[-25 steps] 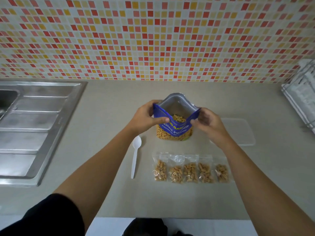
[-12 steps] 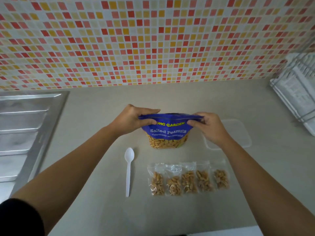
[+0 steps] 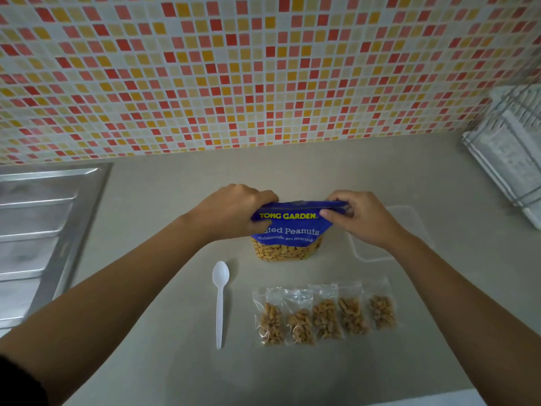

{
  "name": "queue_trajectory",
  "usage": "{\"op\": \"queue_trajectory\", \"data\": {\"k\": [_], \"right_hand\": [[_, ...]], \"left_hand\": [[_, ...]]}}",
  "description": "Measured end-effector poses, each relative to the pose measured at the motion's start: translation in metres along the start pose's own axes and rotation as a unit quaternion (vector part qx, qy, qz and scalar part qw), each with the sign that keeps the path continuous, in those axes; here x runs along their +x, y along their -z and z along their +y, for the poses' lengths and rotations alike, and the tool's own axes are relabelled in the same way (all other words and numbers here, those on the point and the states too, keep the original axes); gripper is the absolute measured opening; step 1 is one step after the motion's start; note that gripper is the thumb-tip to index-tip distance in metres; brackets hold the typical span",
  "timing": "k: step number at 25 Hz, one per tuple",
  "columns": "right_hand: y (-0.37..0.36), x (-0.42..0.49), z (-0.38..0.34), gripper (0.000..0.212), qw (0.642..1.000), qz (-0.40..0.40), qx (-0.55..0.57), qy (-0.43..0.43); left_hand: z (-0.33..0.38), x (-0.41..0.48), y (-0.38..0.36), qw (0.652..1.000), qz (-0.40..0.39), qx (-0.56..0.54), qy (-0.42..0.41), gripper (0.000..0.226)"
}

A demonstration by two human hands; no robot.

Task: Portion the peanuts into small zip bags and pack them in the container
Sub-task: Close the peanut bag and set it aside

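A blue peanut bag [image 3: 288, 232] stands upright on the counter, its clear lower part full of peanuts. My left hand [image 3: 234, 209] pinches the left end of its top edge and my right hand [image 3: 360, 215] pinches the right end; the top is pressed flat. Several small zip bags [image 3: 323, 313] holding peanuts lie in a row nearer to me. A white plastic spoon [image 3: 220, 300] lies to their left. A clear container [image 3: 389, 232] sits behind my right wrist, partly hidden.
A steel sink drainboard [image 3: 38, 238] fills the left side. A wire dish rack [image 3: 509, 159] stands at the far right. A tiled wall [image 3: 263, 68] rises behind the beige counter [image 3: 164, 361], whose front edge runs close to my body.
The peanut bag's mouth was wide open one second ago; both hands have since pressed its top edge flat. The view has tilted up and shifted right.
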State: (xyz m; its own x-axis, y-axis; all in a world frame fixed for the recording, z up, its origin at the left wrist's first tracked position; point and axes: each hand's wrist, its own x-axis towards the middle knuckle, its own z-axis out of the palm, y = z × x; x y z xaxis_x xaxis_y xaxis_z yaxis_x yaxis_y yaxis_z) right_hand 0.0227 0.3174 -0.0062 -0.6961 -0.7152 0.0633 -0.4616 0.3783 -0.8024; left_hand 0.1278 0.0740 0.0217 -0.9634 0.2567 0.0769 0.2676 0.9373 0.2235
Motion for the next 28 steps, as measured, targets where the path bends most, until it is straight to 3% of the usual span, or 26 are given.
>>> {"op": "queue_trajectory", "data": {"k": [3,7,10,15,22,28], "right_hand": [[0.013,0.008,-0.003,0.004,0.992,-0.012,-0.110,0.066],[0.031,0.013,-0.005,0.013,0.981,-0.039,-0.170,0.084],[0.034,0.017,-0.007,0.014,0.965,-0.048,-0.228,0.124],[0.037,0.022,-0.007,0.021,0.958,-0.060,-0.220,0.175],[0.034,0.026,-0.005,0.011,0.962,-0.036,-0.221,0.153],[0.033,0.022,-0.002,0.010,0.966,-0.039,-0.202,0.156]], "left_hand": [[0.008,0.010,-0.001,1.000,0.006,-0.003,0.001,0.031],[0.012,0.016,0.001,0.998,-0.012,-0.016,0.067,0.030],[0.027,0.029,-0.001,0.998,0.016,-0.043,0.043,0.034],[0.041,0.052,-0.012,0.995,0.067,-0.072,-0.002,0.027],[0.052,0.054,-0.028,0.986,0.164,-0.010,0.006,0.034],[0.042,0.045,-0.020,0.987,0.147,0.027,-0.065,0.032]]}}
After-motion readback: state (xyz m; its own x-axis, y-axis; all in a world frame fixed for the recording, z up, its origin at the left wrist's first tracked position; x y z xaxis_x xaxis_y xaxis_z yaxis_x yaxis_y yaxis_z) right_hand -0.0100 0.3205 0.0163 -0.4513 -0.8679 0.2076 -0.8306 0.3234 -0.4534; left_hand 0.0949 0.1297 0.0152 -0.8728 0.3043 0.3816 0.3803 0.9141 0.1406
